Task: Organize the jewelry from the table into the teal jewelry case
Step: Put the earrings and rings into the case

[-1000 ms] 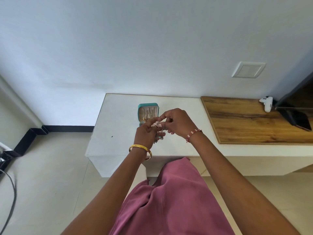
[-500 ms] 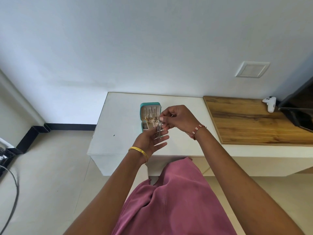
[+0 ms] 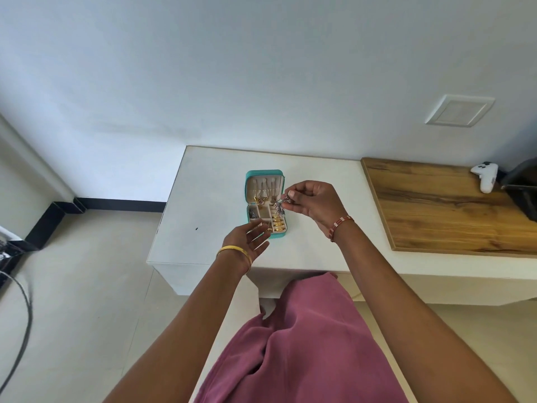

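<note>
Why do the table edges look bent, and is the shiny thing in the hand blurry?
Head view: the wide lens bows straight lines, so the white table edges splay toward the picture's borders. Head view: the silver jewelry pinched by the right hand is small and a little soft, so its shape is unclear. Head view: even daylight, no hard glare; the left hand looks fairly sharp.

Surface: white table (image 3: 209, 199).
On it: open teal jewelry case (image 3: 263, 173); wooden board (image 3: 436, 205), right; small dark speck (image 3: 196, 228).
</note>
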The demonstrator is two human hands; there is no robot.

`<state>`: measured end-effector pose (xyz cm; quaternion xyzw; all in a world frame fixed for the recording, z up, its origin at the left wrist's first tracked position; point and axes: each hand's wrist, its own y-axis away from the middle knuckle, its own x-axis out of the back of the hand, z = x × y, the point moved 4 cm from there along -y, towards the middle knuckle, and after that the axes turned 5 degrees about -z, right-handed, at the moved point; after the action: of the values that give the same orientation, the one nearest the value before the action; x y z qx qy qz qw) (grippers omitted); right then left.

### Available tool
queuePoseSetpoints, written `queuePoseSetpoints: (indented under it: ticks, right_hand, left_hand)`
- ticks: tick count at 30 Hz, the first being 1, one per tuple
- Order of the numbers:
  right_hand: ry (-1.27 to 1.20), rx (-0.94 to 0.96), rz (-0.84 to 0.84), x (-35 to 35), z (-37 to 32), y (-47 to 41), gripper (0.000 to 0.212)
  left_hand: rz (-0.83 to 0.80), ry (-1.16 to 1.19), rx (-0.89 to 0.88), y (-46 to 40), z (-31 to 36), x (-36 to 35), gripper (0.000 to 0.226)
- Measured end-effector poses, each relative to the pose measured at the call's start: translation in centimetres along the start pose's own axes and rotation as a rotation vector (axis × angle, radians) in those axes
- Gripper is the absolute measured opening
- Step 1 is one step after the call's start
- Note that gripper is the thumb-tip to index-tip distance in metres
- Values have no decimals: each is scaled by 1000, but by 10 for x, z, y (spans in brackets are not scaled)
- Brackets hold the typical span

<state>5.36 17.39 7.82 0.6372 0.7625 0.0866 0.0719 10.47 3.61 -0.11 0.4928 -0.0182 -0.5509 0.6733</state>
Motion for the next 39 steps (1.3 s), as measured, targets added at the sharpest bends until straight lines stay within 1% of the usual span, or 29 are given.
queuePoseSetpoints:
  ticks: [3, 6, 9, 14, 19, 23, 32, 36, 39]
  right_hand:
    - [-22, -38, 39, 2, 12, -18, 11]
    - [-4, -83, 84, 3, 27, -40, 16]
    - [26, -125, 94, 2, 43, -61, 19]
    - [79, -187, 94, -6, 67, -90, 17]
    - [116, -217, 80, -15, 84, -109, 14]
    - [221, -223, 79, -18, 97, -115, 12]
    - [351, -179, 101, -11, 91, -109, 18]
    - [427, -141, 135, -6, 90, -97, 18]
    - [531, -94, 216, 1, 95, -82, 21]
  left_hand:
    - [88, 12, -7, -15, 5, 5, 22]
    - [163, 14, -33, -31, 8, 10, 21]
    - [241, -11, -55, -45, 7, 18, 21]
    - [297, -61, -55, -65, 6, 27, 26]
    - [315, -64, -47, -77, 9, 33, 25]
    - [312, -74, -37, -81, 9, 34, 24]
    - [280, -143, -83, -79, 14, 31, 25]
    - [273, -204, -119, -75, 14, 31, 24]
    - [279, -263, -156, -74, 13, 33, 20]
